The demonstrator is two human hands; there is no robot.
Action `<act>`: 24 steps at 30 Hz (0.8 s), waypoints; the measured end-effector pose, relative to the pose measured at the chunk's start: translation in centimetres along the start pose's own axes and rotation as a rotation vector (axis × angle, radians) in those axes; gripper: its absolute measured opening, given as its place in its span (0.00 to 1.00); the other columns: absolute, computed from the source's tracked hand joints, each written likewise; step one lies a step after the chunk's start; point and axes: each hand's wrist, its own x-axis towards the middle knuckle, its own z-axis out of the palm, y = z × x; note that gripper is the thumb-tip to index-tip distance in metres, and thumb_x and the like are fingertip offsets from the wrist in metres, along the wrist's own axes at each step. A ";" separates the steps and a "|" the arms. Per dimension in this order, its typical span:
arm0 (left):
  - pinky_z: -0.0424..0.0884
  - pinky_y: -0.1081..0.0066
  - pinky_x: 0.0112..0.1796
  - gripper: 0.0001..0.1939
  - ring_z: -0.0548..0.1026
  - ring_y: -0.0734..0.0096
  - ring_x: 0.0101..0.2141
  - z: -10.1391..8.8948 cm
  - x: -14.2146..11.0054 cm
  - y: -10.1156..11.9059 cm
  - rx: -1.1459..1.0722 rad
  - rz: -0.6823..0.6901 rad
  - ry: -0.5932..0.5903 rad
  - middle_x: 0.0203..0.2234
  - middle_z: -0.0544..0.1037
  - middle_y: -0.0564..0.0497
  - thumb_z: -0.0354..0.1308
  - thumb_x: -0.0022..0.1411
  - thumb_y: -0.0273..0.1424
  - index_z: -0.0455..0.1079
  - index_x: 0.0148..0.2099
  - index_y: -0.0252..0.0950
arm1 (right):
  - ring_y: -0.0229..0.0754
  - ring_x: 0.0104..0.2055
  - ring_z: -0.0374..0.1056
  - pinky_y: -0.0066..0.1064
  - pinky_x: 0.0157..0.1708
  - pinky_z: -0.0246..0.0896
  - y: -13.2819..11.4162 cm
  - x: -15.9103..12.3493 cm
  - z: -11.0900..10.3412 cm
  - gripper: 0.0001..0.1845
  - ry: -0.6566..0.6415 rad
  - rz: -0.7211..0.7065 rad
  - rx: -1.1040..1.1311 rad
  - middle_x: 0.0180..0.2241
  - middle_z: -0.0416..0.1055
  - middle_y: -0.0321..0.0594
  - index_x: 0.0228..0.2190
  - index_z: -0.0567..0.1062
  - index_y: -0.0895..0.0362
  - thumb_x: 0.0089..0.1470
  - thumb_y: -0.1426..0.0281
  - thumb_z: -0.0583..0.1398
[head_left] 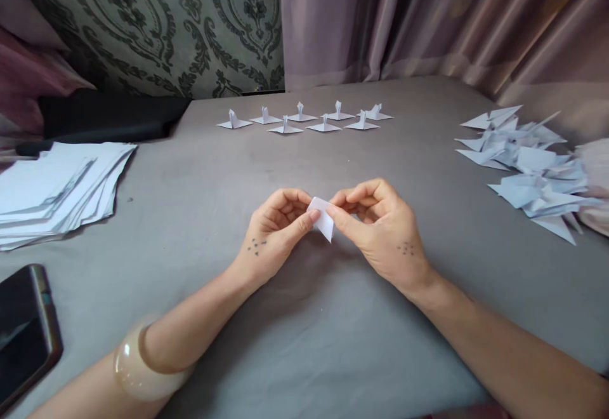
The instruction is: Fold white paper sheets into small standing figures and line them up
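Note:
A small folded piece of white paper (325, 221) is held up over the middle of the table, its lower corner pointing down. My left hand (276, 235) pinches its left edge between thumb and fingers. On the other side, my right hand (385, 235) grips the paper's right edge, thumb in front. Both hands are closed, and the fingertips behind the paper are partly hidden. Beyond them, several small folded white paper figures (324, 126) stand in two rows, each with a flat pointed base and an upright part.
Loose white paper sheets (61, 184) are stacked at the left, with a black cloth-like item (114, 114) behind them. A phone (23, 336) lies at the near left. Folded pointed paper pieces (533, 159) are heaped at the right. Curtains (342, 25) hang behind the grey-covered table (200, 171).

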 end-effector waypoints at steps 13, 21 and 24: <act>0.66 0.76 0.33 0.09 0.71 0.78 0.29 0.0 0.2 0.5 -0.175 -0.222 0.057 0.27 0.76 0.55 0.68 0.54 0.32 0.72 0.34 0.36 | 0.42 0.46 0.70 0.38 0.47 0.67 0.8 0.7 -0.6 0.25 -0.094 -0.096 -0.104 0.45 0.72 0.43 0.46 0.68 0.53 0.48 0.63 0.67; 0.66 0.74 0.37 0.08 0.71 0.79 0.29 0.2 0.2 0.0 -0.234 -0.215 0.048 0.28 0.75 0.55 0.69 0.53 0.31 0.73 0.33 0.35 | 0.42 0.37 0.75 0.37 0.42 0.70 0.4 0.4 0.1 0.14 -0.233 0.120 -0.023 0.34 0.79 0.39 0.34 0.78 0.54 0.49 0.58 0.66; 0.68 0.73 0.38 0.11 0.73 0.75 0.33 0.2 0.1 0.0 -0.152 -0.157 0.050 0.32 0.77 0.52 0.69 0.53 0.31 0.73 0.39 0.36 | 0.42 0.37 0.75 0.36 0.40 0.70 0.2 0.5 -0.1 0.14 -0.200 0.100 -0.045 0.34 0.79 0.39 0.35 0.79 0.54 0.49 0.58 0.66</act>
